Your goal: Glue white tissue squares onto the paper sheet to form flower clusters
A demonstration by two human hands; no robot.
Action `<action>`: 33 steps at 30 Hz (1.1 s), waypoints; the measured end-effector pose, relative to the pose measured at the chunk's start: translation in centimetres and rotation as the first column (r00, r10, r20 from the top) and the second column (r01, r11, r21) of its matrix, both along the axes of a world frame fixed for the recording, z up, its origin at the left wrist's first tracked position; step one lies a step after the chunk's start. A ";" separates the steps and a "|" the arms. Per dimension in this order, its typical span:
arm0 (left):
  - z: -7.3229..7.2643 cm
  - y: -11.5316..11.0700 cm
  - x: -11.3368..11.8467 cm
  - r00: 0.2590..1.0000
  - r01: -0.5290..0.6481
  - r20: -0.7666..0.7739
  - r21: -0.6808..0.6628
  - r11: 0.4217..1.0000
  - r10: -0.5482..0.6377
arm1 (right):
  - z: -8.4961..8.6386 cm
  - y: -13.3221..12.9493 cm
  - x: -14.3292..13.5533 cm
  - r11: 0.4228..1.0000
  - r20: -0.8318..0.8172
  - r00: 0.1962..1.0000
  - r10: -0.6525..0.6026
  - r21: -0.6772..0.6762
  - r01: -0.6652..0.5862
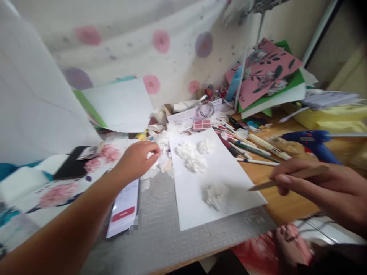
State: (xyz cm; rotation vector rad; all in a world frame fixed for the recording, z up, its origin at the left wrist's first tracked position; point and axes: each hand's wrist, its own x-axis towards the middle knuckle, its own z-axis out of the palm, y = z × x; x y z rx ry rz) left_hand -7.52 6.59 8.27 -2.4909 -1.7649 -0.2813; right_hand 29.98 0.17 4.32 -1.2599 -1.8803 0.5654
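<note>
My right hand (321,191), at the right, grips a flat, pointed wooden stick (306,175), its tip aimed left over the edge of a white paper sheet (189,204). On that sheet lie several white crumpled, flower-like paper clumps: a group near the top, and one separate clump (216,194) lower down, slightly blurred. My left hand (140,158) hovers beside a heap of white paper scraps (166,139), thumb and fingers curled together. Whatever is between those fingers, if anything, I cannot make out. Below the left wrist, a phone (123,210) with a lit screen rests on the grey cutting mat (155,233).
A blue glue gun (312,143) lies on the wooden table at the right, beyond my right hand. Brushes and pens (252,149) fan out behind the sheet. Patterned pink paper (266,72) leans at the back right. A black flat object (70,164) sits at the left.
</note>
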 end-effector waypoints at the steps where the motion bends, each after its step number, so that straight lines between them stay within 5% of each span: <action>1: 0.2 -0.7 1.1 0.998 -0.001 0.061 -0.021 1.000 0.003 | 0.3 -0.1 -0.3 0.998 -0.017 0.999 0.049 -0.045 -0.050; 2: 0.2 -1.4 2.3 0.979 -0.018 0.203 -0.082 0.996 0.035 | 0.5 -0.2 -0.6 0.993 -0.028 0.997 0.075 -0.091 -0.078; 6: -0.8 -4.3 7.3 0.763 0.216 0.641 -0.383 0.898 0.090 | 0.3 -0.7 -1.9 0.951 -0.145 0.975 0.168 -0.236 -0.199; 9: -2.7 -5.1 9.9 0.648 0.338 0.740 -0.492 0.802 0.181 | -0.2 -1.0 -3.0 0.910 -0.131 0.956 0.262 -0.296 -0.290; 12: -4.4 -4.9 10.6 0.612 0.357 0.749 -0.548 0.757 0.254 | -0.7 -0.9 -3.8 0.877 -0.109 0.939 0.327 -0.336 -0.344; 16: -5.6 -4.4 10.4 0.631 0.300 0.713 -0.587 0.752 0.305 | -1.2 -0.5 -4.0 0.885 -0.091 0.949 0.300 -0.345 -0.313; 25: -5.4 -4.4 11.0 0.679 0.331 0.669 -0.648 0.686 0.304 | -1.5 0.1 -3.5 0.911 -0.083 0.966 0.244 -0.322 -0.258; 33: -6.9 -4.4 12.0 0.865 0.173 0.480 -0.557 0.812 0.145 | -0.7 -0.2 -3.2 0.968 -0.079 0.988 0.130 -0.206 -0.144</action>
